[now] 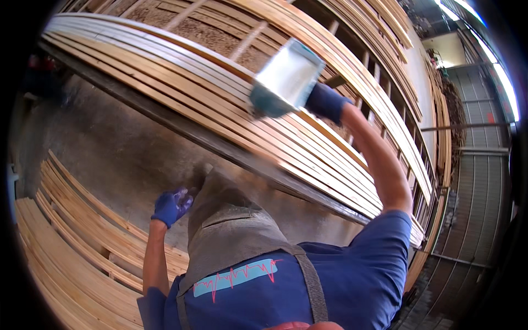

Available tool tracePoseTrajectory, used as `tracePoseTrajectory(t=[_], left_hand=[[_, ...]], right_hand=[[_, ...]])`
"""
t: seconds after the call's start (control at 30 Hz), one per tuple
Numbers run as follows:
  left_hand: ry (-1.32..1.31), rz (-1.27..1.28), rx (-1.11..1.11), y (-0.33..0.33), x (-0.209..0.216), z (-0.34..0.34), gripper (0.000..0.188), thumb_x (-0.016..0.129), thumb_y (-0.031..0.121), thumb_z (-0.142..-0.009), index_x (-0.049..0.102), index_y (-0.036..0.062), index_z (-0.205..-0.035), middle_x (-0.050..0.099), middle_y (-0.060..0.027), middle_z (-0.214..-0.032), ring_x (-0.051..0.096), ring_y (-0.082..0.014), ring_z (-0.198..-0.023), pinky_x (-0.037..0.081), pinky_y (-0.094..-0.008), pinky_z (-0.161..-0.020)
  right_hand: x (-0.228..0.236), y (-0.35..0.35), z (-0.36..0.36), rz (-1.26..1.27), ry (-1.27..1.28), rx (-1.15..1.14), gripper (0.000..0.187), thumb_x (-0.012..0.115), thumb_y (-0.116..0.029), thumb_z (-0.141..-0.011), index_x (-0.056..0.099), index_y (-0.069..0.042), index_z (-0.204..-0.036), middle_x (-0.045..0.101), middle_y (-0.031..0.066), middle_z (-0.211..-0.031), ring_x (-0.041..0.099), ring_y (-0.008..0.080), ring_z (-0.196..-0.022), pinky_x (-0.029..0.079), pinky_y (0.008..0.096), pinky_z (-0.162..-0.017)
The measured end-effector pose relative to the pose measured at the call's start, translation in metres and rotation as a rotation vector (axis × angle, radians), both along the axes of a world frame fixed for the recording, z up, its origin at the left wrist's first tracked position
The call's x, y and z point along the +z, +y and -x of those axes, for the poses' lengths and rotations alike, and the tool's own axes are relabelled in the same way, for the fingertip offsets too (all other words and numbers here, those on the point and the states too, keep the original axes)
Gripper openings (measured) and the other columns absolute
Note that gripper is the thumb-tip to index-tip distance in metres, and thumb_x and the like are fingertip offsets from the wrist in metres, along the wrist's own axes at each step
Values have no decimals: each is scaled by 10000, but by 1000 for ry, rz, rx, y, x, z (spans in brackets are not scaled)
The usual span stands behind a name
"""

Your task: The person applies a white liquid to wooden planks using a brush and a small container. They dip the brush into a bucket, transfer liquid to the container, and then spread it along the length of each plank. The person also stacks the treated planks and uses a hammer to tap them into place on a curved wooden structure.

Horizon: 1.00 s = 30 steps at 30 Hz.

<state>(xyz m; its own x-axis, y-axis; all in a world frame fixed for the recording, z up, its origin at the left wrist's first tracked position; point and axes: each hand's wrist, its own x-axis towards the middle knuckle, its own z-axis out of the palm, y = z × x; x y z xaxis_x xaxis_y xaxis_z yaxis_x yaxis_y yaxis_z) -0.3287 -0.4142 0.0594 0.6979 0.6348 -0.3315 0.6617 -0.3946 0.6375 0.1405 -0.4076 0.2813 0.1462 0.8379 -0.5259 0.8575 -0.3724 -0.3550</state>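
Note:
In my right hand (328, 103), gloved in dark blue, is a teal box-shaped trough (287, 82) with a whitish inside. It is tilted over a row of long, narrow wooden strips (181, 74) lying side by side. The trough's lower edge is close to the strips; blur hides whether it touches. Toward the far left, some strips look whitish and glossy, while the nearer ones are bare wood. My left hand (173, 206), in a blue glove, hangs low beside my grey apron (231, 220), fingers loosely bent and apart, holding nothing.
A dark rail (220, 144) edges the near side of the strips. More boards (379, 104) lie on a rack beyond, with sawdust (209, 27) between its crossbars. Behind my left arm is a stack of planks (71, 258). Concrete floor (115, 143) lies between; a metal wall (481, 159) stands right.

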Motion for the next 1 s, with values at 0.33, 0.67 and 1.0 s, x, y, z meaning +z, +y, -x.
tracePoseTrajectory(t=[0.33, 0.67, 1.0], left_hand=[[96, 9, 252, -271, -67, -38, 387, 585, 400, -886, 672, 57, -1043, 660, -180, -1066, 626, -363, -974, 508, -431, -833], [-27, 120, 256, -498, -60, -195, 372, 619, 370, -875, 663, 59, -1075, 659, -165, -1098, 604, -346, -1053, 495, -390, -892], [-26, -200, -123, -793, -166, -247, 331, 563, 325, -901, 655, 50, -1062, 669, -193, -999, 624, -365, -951, 496, -427, -836]], right_hand=[[-6, -153, -74, -128, 90, 13, 313, 481, -296, -992, 601, -7, -966, 573, 28, -686, 532, 129, -519, 503, 271, -511], [-61, -540, -318, -303, -11, 197, 247, 554, -160, -901, 626, -50, -1109, 654, 215, -1065, 628, 345, -1004, 485, 429, -941], [-79, -693, -427, -464, 397, 139, 382, 649, -166, -906, 553, -57, -1259, 559, 138, -1299, 518, 225, -1193, 396, 382, -1071]])
